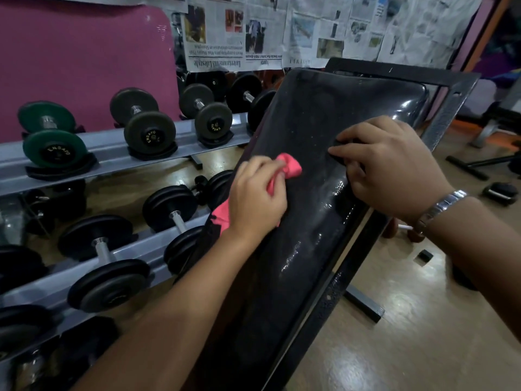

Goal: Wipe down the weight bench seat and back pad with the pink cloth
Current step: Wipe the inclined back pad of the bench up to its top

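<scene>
Newspaper sheets [310, 29] paper the far wall of this gym, with a magenta panel [70, 66] to the left of them. Below these runs a grey two-tier rack [112, 153] carrying dumbbells, most of them black or dark grey and one green dumbbell [53, 148] at the upper left end. Just beside the rack, a black back pad [310, 114] slopes up and away on its black metal frame [451, 108], its glossy surface catching streaks of light along the right edge. The glossy brown floor [423, 320] spreads out to the right.

From where I stand, the person leans over the pad with both bare arms out. The left grip [253, 198] is curled tight around the pink cloth [290, 166], which bunches out past the knuckles and trails below the wrist; cloth and hand sit on the left half of the pad, about midway up. The right grip [394, 170], a silver wristwatch [442, 206] on its wrist, rests near the pad's right edge with fingers bent and tips down on the vinyl. There is a dark patch under those fingertips, and I cannot tell whether this hand holds anything or only presses.
</scene>
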A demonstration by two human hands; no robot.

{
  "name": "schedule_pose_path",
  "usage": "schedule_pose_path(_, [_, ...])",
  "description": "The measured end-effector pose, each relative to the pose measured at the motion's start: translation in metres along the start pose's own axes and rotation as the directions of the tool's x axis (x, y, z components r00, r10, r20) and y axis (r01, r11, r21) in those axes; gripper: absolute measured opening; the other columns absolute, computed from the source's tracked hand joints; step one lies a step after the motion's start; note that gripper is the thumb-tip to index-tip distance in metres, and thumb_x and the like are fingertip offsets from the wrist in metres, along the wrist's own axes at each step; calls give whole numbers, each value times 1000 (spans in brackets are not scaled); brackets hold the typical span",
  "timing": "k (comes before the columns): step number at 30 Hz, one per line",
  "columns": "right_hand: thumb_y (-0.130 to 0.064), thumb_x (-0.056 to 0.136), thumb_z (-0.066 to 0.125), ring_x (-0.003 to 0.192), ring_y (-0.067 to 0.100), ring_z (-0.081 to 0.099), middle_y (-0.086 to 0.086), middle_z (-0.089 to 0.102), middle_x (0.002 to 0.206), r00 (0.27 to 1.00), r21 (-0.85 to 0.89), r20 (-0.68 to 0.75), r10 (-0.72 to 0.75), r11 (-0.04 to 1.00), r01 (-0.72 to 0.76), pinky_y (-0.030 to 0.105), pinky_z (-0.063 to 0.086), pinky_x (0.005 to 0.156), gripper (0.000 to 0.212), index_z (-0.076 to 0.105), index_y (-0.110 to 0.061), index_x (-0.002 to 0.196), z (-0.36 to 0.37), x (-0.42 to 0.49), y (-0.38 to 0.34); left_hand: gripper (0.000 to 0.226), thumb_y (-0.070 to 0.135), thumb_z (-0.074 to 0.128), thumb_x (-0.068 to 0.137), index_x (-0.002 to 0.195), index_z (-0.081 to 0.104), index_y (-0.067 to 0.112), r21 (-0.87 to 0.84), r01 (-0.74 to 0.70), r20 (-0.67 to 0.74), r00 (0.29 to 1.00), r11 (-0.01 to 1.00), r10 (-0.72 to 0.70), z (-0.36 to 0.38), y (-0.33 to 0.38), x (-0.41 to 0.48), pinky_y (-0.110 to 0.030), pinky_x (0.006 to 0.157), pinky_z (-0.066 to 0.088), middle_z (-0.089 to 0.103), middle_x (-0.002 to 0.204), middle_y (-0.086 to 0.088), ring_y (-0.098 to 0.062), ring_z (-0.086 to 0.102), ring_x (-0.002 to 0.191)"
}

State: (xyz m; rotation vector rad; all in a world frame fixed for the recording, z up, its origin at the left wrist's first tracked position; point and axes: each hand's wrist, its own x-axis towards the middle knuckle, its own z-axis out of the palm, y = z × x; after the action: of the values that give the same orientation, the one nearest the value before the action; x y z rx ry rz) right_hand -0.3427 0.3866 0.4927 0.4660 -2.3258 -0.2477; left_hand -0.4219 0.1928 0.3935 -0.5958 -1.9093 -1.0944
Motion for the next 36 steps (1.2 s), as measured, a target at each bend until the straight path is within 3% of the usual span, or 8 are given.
schedule_pose_path(3, [-21, 83, 41, 97, 36, 58, 4, 70, 106, 1000, 19, -14, 20, 1000, -19, 48, 45, 85, 42, 79, -19, 103, -1, 1, -1, 21, 10, 65, 90, 108, 76, 13, -13, 71, -15, 997, 997, -71, 10, 24, 8, -36, 87, 49, 69, 105, 0, -22, 61, 95])
schedule_pose_path(8, [-14, 85, 54, 100, 34, 58, 2, 72, 110, 999, 107, 42, 4, 994, -8, 51, 48, 85, 31, 78, -18, 104, -6, 2, 8, 18, 1, 69, 86, 101, 77, 7, -72, -207, 75, 974, 976, 212, 1, 29, -21, -36, 82, 50, 70, 99, -7, -29, 61, 87])
schedule_pose_path(13, [-1, 85, 65, 105, 33, 61, 7, 72, 114, 999, 191, 52, 15, 981, -25, 40, 47, 92, 23, 78, -10, 102, -10, 7, 15, 21, 9, 64, 89, 106, 75, 14, -4, 88, -20, 996, 996, -89, 16, 47, 5, -39, 80, 48, 69, 103, -1, -25, 59, 90])
schedule_pose_path(18, [4, 84, 65, 104, 35, 60, 11, 70, 112, 998, 152, 50, -29, 988, 21, 31, 42, 89, 24, 77, -7, 102, -13, 6, 23, 17, 3, 68, 90, 103, 77, 7, -59, -236, 65, 969, 970, 240, 9, 56, -23, -39, 76, 50, 69, 98, -6, -28, 59, 84])
schedule_pose_path(23, [5, 84, 63, 104, 35, 61, 11, 71, 110, 999, 165, 27, -24, 986, 19, 32, 43, 90, 26, 78, -6, 101, -9, 7, 20, 20, 13, 62, 94, 108, 75, 15, -10, 15, 33, 999, 1000, -15, 14, 55, 6, -42, 74, 50, 67, 101, 0, -24, 57, 86])
schedule_pose_path(29, [4, 83, 65, 102, 32, 65, 9, 73, 109, 1000, 208, 1, 20, 978, -19, 35, 49, 90, 26, 77, -7, 102, -12, 6, 23, 20, 11, 65, 92, 109, 76, 13, -3, -236, 127, 964, 972, 235, 18, 71, -27, -42, 73, 51, 69, 106, -4, -29, 57, 85])
schedule_pose_path(33, [0, 85, 59, 95, 21, 62, 9, 68, 103, 976, 293, -144, 166, 949, -118, 31, 51, 82, 26, 75, -9, 103, -20, -5, 4, 21, 18, 61, 96, 114, 72, 21, 80, 21, 103, 994, 997, -29, 8, 87, -9, -39, 73, 51, 63, 105, 3, -22, 56, 87])
schedule_pose_path(36, [-14, 88, 51, 85, 11, 54, 4, 64, 95, 938, 407, -135, 318, 881, -240, 18, 44, 77, 28, 75, -12, 100, -23, -19, -29, 22, 28, 54, 97, 110, 72, 30, -121, 308, 214, 936, 944, -278, 2, 105, -3, -34, 87, 50, 63, 109, 8, -16, 61, 97])
